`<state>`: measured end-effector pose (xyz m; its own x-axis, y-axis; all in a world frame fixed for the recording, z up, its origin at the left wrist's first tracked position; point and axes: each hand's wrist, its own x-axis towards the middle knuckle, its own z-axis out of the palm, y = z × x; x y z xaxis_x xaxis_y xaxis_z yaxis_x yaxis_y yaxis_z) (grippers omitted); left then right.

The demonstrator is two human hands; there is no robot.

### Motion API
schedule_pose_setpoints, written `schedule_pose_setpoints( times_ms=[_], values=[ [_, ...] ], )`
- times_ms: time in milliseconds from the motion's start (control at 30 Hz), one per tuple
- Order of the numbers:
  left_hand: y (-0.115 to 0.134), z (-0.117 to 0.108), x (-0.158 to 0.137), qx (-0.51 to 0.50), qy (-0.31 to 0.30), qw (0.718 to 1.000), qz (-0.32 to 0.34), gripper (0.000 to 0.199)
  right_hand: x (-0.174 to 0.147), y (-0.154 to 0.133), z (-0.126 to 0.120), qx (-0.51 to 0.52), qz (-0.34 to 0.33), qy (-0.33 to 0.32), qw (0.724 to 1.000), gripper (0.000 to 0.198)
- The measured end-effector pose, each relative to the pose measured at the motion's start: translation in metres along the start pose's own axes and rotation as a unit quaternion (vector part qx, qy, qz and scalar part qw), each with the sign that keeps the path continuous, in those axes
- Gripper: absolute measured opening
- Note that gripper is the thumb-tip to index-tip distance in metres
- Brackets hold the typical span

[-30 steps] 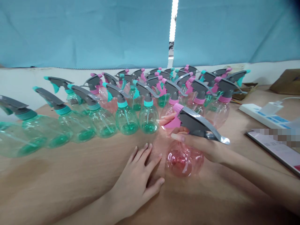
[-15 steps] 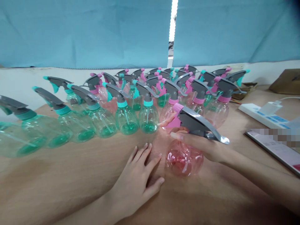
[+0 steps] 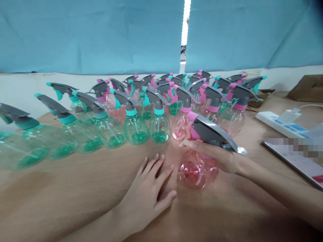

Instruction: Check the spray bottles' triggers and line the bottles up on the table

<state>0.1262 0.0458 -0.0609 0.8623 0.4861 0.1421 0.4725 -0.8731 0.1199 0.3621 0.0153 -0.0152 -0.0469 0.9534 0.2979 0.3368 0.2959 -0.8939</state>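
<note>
The right hand [image 3: 222, 156] wraps its grip around the neck of a pink spray bottle [image 3: 198, 168], fingers curled just under the grey trigger head [image 3: 214, 134], pinching the bottle there. The bottle stands upright on the wooden desk [image 3: 75, 188], in front of the rows of other bottles and a little apart from them. The left hand [image 3: 148, 195] lies flat on the desk just left of the pink bottle, palm down, its grip spread with fingers fanned and holding nothing; its thumb points toward the bottle's base without clearly touching it. Behind stand the rows of spray bottles [image 3: 158, 127], green ones mostly to the left and pink ones to the right, all with grey trigger heads. To the right on the desk lie a white power strip [image 3: 277, 122] and a flat card-like sheet [image 3: 297, 161], with a brown cardboard box [image 3: 306, 87] at the far right. A blue curtain [image 3: 88, 33] hangs behind.
</note>
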Motion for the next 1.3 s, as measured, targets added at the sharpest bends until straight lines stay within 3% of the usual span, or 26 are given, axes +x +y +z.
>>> schedule_pose_setpoints(
  times_ms=[167,400,533,767,1033,1300],
  values=[
    [0.000,0.000,0.000,0.001,0.002,1.000,0.002,0.052,-0.001,-0.003,0.001,0.042,0.035,-0.008,0.998,0.018],
    [0.000,-0.001,0.001,-0.008,-0.008,1.000,-0.003,0.051,0.002,-0.018,0.004,0.075,-0.018,-0.019,0.997,0.008],
    [0.001,-0.001,0.000,-0.011,-0.010,1.000,-0.004,0.051,0.002,-0.026,0.006,0.072,-0.021,-0.008,0.997,0.025],
    [0.002,-0.003,0.002,-0.006,-0.018,1.000,-0.011,0.050,-0.002,-0.024,0.002,-0.062,0.004,0.039,0.997,0.031],
    [0.003,-0.005,0.003,0.003,-0.012,1.000,-0.010,0.048,-0.030,-0.016,-0.017,-0.175,-0.069,0.034,0.982,0.022],
    [0.005,-0.004,0.004,0.028,0.013,0.999,-0.015,0.044,-0.054,-0.038,-0.042,-0.211,-0.017,0.053,0.976,0.022]
  ],
)
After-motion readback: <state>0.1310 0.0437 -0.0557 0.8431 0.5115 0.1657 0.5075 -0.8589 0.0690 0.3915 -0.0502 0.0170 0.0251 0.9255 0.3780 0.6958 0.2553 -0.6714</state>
